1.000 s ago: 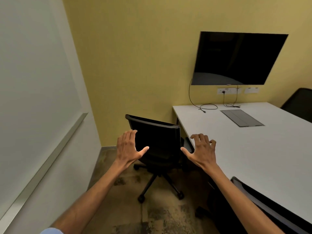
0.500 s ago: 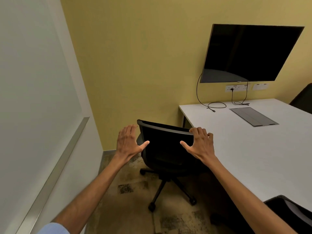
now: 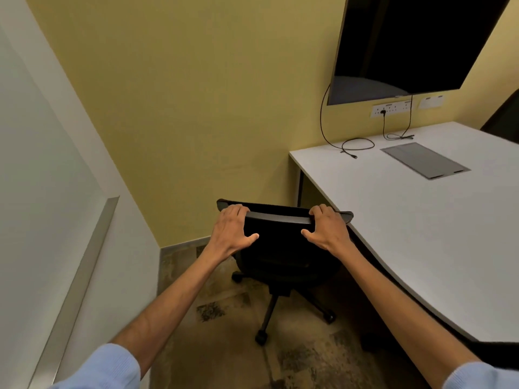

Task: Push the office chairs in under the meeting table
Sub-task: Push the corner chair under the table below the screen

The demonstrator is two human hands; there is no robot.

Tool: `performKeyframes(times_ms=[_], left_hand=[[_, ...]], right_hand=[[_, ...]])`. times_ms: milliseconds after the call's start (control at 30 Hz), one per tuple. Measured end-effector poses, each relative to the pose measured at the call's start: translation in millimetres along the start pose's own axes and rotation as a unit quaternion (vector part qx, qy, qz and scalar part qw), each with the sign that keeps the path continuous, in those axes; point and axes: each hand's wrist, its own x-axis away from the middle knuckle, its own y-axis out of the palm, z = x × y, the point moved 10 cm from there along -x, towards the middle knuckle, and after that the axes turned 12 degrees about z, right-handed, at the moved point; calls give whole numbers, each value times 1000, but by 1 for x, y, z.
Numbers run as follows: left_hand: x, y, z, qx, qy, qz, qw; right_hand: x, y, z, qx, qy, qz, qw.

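Observation:
A black office chair [image 3: 280, 248] on castors stands on the carpet beside the near-left corner of the white meeting table [image 3: 407, 220], its back turned to me. My left hand [image 3: 231, 233] grips the left end of the backrest's top rail, fingers over the top and thumb on the near face. On the right end of the same rail sits my right hand [image 3: 327, 231], gripping the same way. The chair's seat is mostly hidden behind the backrest. Another black chair [image 3: 505, 116] shows at the table's far right edge.
A dark wall screen [image 3: 415, 43] hangs on the yellow wall above the table, with cables [image 3: 356, 144] and a grey floor-box lid [image 3: 424, 160] on the tabletop. A white wall with a metal rail [image 3: 81, 276] runs close on the left. A dark shape [image 3: 494, 352] shows under my right forearm.
I have stepped closer to the chair. Both hands, open and apart in the air before, have come down and closed on the backrest's top rail.

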Motion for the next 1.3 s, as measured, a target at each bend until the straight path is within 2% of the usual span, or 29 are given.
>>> performKeyframes(times_ms=[133,267,433,600,933,1100,1300], left_hand=[[-32,34,-11,13,24,-42,999],[-44,75,-18,22,64,-144,987],[-72,104,-33,15,86,-175,981],[-91,115,-42,38,189,-149,970],[-136,128,-102,61,284,-147,946],[-163,142,-110,63,325,-137,934],[-238,191,-118,64,368,-145,916]], right_hand=[[-15,35,12,39,9,-90,995],[-24,42,16,87,27,-109,990],[-30,54,23,110,54,-114,986],[-34,62,17,119,97,-111,982],[-50,83,-44,179,171,-83,965],[-69,86,-50,190,201,-65,959],[-115,115,-31,207,268,-32,940]])
